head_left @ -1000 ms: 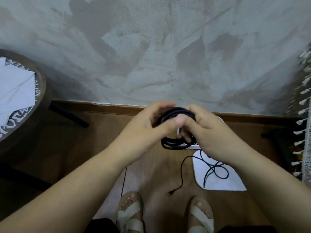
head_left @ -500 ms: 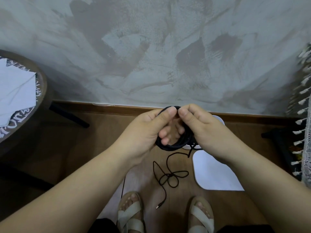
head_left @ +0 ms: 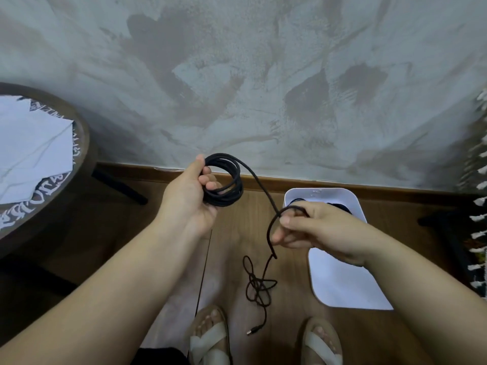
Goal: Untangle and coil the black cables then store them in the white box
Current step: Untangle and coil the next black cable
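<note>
One worktop, far left of frame: a round dark worktop (head_left: pixel 84 143) with white paper (head_left: pixel 34 148) lying on it.
Floor: brown wood floor (head_left: pixel 110 233) running to the skirting below a grey wall.
Left hand: my view has the left hand (head_left: pixel 188 198) raised at centre-left, its fingers (head_left: pixel 208 179) curled through a coil (head_left: pixel 229 197) and the thumb laid on top of it.
Coil: several round turns of black cable (head_left: pixel 259 183), held up in the air in front of the skirting.
Free strand: one line leaves the top of the coil and slopes down to the right, into the other hand.
Loose end, lower centre: below the right hand the cable drops to a small tangle (head_left: pixel 259 284) on the floor, between two feet in pale sandals (head_left: pixel 208 341); its plug (head_left: pixel 253 332) lies just below the tangle.
Right hand: the right hand (head_left: pixel 319 230), centre-right, has its fingers (head_left: pixel 286 221) pinching the strand, with a small loop bent over the forefinger.
White box: the white box (head_left: pixel 321 193) sits on the floor against the skirting, partly hidden behind the right hand; I make out dark cable inside it.
White panel: a flat white piece (head_left: pixel 342 283) lies on the floor below that hand; I cannot tell whether it is the lid.
Right edge: a white fringe (head_left: pixel 478 225) hangs there.
</note>
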The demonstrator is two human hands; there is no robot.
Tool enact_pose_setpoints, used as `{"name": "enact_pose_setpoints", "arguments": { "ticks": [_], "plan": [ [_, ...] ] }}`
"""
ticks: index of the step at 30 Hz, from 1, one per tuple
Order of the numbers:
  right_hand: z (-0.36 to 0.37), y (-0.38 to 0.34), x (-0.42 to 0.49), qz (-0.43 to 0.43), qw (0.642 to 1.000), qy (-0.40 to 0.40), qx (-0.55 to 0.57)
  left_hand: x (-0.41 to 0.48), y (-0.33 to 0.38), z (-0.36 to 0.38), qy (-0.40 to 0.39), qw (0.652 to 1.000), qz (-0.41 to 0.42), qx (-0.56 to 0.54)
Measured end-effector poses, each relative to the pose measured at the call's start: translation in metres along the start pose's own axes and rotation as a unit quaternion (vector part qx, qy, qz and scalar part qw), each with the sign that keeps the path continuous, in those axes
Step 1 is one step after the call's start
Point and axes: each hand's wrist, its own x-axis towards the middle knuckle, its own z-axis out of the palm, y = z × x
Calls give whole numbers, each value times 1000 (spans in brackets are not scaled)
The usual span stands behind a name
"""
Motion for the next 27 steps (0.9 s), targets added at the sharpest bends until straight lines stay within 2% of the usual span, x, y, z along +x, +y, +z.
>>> {"name": "enact_pose_setpoints", "arguments": {
  "ticks": [2,4,8,10,12,13,15,17,19,21,27],
  "plan": [
    [5,-2,2,-4,988,24,153,1,2,0,7,1000,1,-1],
    [6,-4,5,0,964,59,261,0,4,1,8,1000,3,7],
    [-1,-8,9,17,929,114,351,-3,-1,2,9,999,25,37],
    [0,-5,10,29,929,125,347,-4,-4,4,13,997,48,55],
    [6,0,10,21,943,110,312,-5,-7,6,19,995,72,66],
    [10,4,10,15,956,109,273,-5,-8,6,21,994,81,70],
    [17,10,8,8,978,156,136,-5,-11,6,30,992,91,78],
    [20,12,8,-14,974,221,53,-5,-11,4,59,990,96,88],
    [19,11,8,-39,965,248,72,-4,-10,2,96,986,101,93],
    [18,7,6,-56,964,237,109,-4,-9,-1,118,982,105,101],
    [18,-13,-8,-124,972,83,180,-5,-23,-6,103,953,144,246]
  ]
}}
